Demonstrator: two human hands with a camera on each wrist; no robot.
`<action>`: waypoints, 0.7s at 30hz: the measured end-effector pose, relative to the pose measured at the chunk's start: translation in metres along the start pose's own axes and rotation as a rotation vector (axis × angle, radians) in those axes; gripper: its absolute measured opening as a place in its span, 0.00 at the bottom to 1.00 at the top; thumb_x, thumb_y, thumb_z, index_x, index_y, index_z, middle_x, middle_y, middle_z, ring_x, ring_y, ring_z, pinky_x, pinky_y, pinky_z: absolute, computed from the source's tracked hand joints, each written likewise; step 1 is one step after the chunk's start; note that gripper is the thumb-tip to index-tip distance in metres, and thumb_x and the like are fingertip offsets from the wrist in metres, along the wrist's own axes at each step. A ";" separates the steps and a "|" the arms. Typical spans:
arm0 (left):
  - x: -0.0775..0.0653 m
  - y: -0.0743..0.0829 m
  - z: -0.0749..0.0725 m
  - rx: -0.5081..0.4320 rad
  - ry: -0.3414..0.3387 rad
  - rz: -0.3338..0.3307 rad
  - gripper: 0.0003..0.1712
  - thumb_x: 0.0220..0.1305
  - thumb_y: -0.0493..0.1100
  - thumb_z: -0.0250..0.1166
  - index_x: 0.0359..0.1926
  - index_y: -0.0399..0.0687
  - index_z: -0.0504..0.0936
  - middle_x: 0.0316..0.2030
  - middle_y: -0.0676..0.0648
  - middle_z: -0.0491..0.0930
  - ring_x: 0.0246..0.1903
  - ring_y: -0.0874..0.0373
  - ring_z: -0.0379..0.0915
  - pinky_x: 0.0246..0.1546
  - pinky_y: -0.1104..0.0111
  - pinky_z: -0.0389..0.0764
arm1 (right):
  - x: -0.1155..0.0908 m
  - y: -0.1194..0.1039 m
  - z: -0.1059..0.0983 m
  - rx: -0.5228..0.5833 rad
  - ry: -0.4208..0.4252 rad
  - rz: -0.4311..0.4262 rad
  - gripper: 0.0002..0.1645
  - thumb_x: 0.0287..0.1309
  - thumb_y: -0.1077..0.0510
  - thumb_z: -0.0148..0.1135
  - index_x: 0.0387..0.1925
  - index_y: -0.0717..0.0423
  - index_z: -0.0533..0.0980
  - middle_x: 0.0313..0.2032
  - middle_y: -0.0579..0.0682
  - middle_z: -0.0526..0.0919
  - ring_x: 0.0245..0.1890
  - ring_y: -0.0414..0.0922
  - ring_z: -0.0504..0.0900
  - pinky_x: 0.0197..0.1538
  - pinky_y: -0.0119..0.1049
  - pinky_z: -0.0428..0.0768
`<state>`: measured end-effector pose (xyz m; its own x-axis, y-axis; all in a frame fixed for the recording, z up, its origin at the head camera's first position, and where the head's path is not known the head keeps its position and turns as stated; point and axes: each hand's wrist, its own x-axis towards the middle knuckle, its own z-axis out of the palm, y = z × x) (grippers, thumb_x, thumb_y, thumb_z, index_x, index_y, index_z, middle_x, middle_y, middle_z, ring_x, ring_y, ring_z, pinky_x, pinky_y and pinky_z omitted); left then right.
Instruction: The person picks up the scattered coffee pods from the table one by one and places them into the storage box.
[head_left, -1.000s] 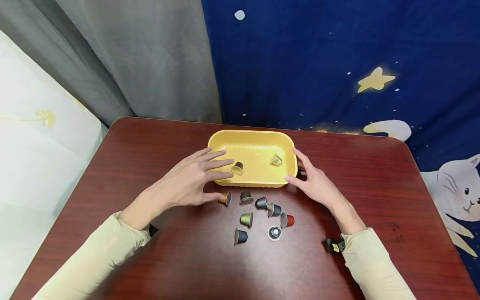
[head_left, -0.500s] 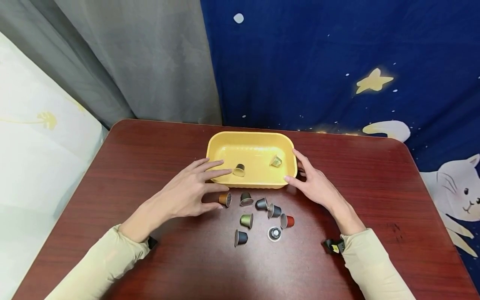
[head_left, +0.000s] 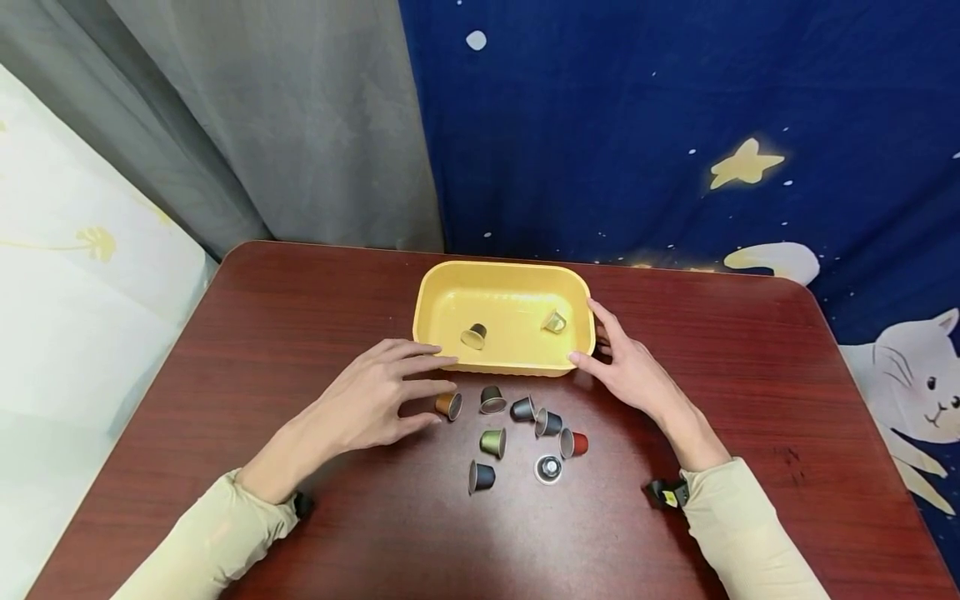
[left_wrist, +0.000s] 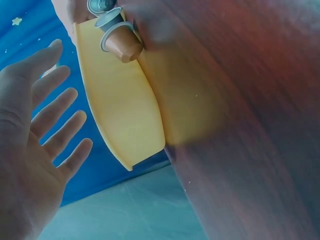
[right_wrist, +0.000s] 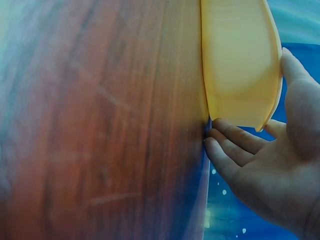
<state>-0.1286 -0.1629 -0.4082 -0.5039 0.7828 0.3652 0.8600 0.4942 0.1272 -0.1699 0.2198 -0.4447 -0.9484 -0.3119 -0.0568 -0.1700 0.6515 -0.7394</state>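
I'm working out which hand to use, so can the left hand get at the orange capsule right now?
Likely yes: the left hand holds nothing and is close beside the orange capsule, with nothing visible blocking it; the yellow tray lies just beyond.

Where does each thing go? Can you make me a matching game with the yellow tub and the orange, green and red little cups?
Things:
1. orange cup
2. green cup
3. red cup
4. yellow tub

Places, seen from the head camera:
A. farthest right of the cups on the table
B. near the far edge, with two little cups inside
C. farthest left of the cups on the table
D. between two dark cups, one farther off and one nearer

Right pairs: 1-C, 2-D, 3-A, 4-B
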 end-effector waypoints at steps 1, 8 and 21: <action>-0.001 0.000 0.001 -0.004 0.003 0.000 0.24 0.54 0.52 0.76 0.53 0.58 0.87 0.60 0.52 0.78 0.62 0.51 0.70 0.62 0.55 0.67 | 0.000 0.000 0.000 0.000 0.000 -0.001 0.53 0.64 0.42 0.65 0.79 0.40 0.44 0.66 0.63 0.70 0.65 0.57 0.72 0.64 0.54 0.70; -0.005 0.003 0.003 -0.029 0.019 -0.005 0.16 0.55 0.50 0.75 0.47 0.59 0.89 0.57 0.54 0.81 0.61 0.53 0.72 0.60 0.58 0.69 | 0.000 0.000 -0.001 -0.003 -0.007 0.005 0.53 0.64 0.41 0.64 0.79 0.40 0.44 0.66 0.63 0.70 0.65 0.57 0.71 0.65 0.55 0.69; -0.011 0.006 0.010 -0.049 -0.028 -0.085 0.22 0.54 0.53 0.75 0.51 0.58 0.87 0.53 0.56 0.83 0.53 0.58 0.76 0.51 0.59 0.74 | -0.001 -0.001 -0.001 -0.013 -0.004 0.011 0.53 0.63 0.40 0.64 0.79 0.37 0.44 0.66 0.62 0.70 0.64 0.56 0.73 0.65 0.54 0.69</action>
<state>-0.1188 -0.1648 -0.4205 -0.5769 0.7493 0.3252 0.8164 0.5411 0.2015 -0.1687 0.2202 -0.4429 -0.9491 -0.3076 -0.0677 -0.1630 0.6636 -0.7301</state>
